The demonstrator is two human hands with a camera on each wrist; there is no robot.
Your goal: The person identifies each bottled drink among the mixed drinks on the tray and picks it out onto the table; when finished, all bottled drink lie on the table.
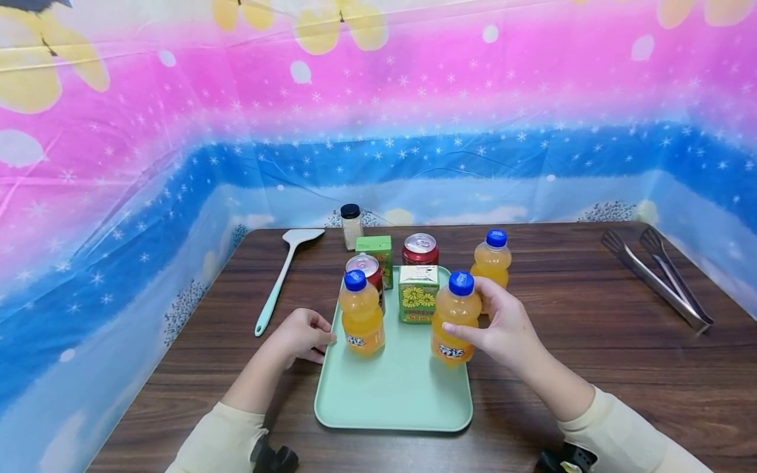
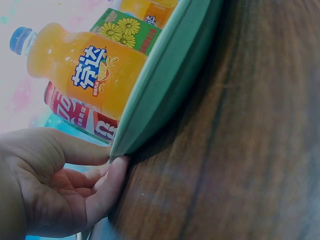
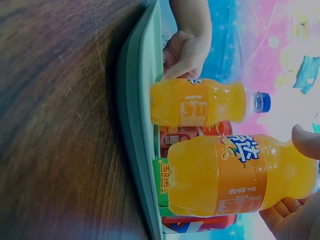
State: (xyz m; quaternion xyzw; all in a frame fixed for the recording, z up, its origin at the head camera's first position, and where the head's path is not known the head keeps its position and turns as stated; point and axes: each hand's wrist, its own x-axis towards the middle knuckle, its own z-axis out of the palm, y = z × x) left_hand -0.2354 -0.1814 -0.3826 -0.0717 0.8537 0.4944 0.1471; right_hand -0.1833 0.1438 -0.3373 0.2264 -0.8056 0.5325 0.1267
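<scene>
From my seat I see both hands at work, well apart, at the light green tray [image 1: 393,401], which lies on the dark wood bench [image 1: 591,309] and reaches toward its near edge. The left hand [image 1: 303,335] pinches the tray's left edge between thumb and finger; my left wrist view shows the rim caught between them. The right hand [image 1: 507,325] is clamped on the held orange bottle [image 1: 455,305], with its blue cap up, over the tray's right edge; in my right wrist view its base looks clear of the tray.

Inside the tray's left edge I have a second orange bottle [image 1: 362,318] standing upright, with the nearer red can [image 1: 364,264] just behind it. The nearer green carton [image 1: 418,299] stands between the two bottles, set back toward the tray's far edge. The farther green carton [image 1: 374,245] is by the far left corner. The farther red can [image 1: 420,248] is behind the nearer carton, its base hidden from me.

Just off the tray's right edge stands a third orange bottle [image 1: 492,261], partly covered by the right hand. Along the bench's far edge I find a black-lidded jar [image 1: 351,230], left of the middle. A pale turquoise spatula [image 1: 282,279] lies toward the bench's left edge, and metal tongs [image 1: 656,286] near its far right corner.
</scene>
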